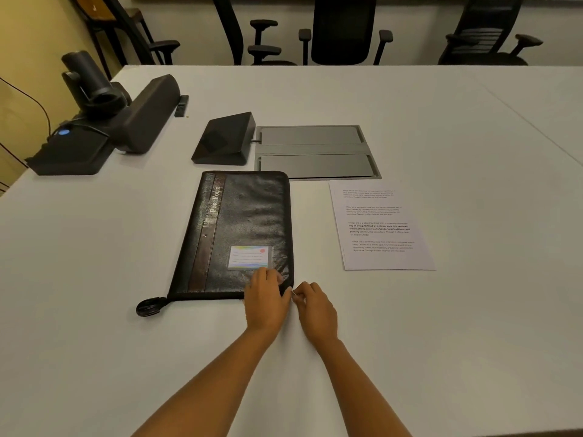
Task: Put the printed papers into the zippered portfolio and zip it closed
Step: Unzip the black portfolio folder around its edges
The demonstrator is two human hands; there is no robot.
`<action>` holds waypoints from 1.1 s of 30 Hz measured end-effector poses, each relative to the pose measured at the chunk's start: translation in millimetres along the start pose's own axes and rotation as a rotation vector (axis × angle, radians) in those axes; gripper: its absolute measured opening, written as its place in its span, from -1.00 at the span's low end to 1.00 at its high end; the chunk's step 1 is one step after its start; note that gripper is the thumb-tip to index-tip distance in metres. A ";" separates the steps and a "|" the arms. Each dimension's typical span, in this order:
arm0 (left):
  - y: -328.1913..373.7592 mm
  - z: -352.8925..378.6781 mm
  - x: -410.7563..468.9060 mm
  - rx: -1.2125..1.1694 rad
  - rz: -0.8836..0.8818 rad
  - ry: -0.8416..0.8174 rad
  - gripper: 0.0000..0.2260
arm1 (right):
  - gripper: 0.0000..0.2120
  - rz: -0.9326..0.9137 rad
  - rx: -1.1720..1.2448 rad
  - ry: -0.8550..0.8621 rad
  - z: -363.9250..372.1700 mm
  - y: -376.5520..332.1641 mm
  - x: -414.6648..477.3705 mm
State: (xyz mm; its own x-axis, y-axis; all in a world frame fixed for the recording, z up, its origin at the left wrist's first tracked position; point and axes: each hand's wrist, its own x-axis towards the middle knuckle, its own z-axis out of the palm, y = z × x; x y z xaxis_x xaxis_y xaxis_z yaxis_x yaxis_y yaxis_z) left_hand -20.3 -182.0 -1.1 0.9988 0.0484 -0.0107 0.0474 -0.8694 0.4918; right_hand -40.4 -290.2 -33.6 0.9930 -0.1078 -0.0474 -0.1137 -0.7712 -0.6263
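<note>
Soft, even light from above is falling across the white table (pixel 94 342), throwing only faint shadows. A pale sheen is glinting off the black portfolio (pixel 249 212). The wide lens is bowing the far office chairs (pixel 344 29), and the printed papers (pixel 381 228) are showing blurred small text.

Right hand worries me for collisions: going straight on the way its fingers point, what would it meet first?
Probably the portfolio, at its near right corner by the zipper pull it pinches; the left hand holds that corner.
</note>
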 end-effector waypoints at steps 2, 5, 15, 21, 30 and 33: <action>-0.6 4.0 -12.6 -0.123 -0.145 0.001 -0.80 | -0.82 0.028 0.067 0.014 1.6 0.9 -2.1; 2.2 10.1 -17.7 -0.228 -0.383 -0.156 -0.67 | -0.81 0.060 0.181 0.036 4.1 1.7 -6.1; 9.5 15.7 -0.1 -0.590 -0.587 -0.169 -0.71 | -0.91 0.010 0.310 -0.021 2.9 9.9 -12.9; 4.3 17.9 -8.1 -0.569 -0.476 -0.138 -0.67 | -0.64 0.275 0.435 -0.089 -6.7 -8.2 17.8; -12.5 12.0 -8.0 -0.337 -0.290 -0.126 -0.84 | -0.72 0.412 0.222 -0.132 -3.0 -22.0 30.3; -30.4 4.4 -7.7 -0.245 -0.182 -0.104 -0.83 | -0.72 0.418 0.190 -0.101 -1.5 -25.7 28.1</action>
State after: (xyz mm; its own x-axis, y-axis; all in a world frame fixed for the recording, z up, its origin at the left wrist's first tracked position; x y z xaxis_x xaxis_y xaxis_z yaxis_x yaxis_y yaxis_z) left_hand -29.4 -158.0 -19.9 0.9708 0.1310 -0.2007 0.2335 -0.7061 0.6685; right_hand -9.6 -274.3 -17.7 0.8625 -0.3157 -0.3955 -0.5061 -0.5452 -0.6684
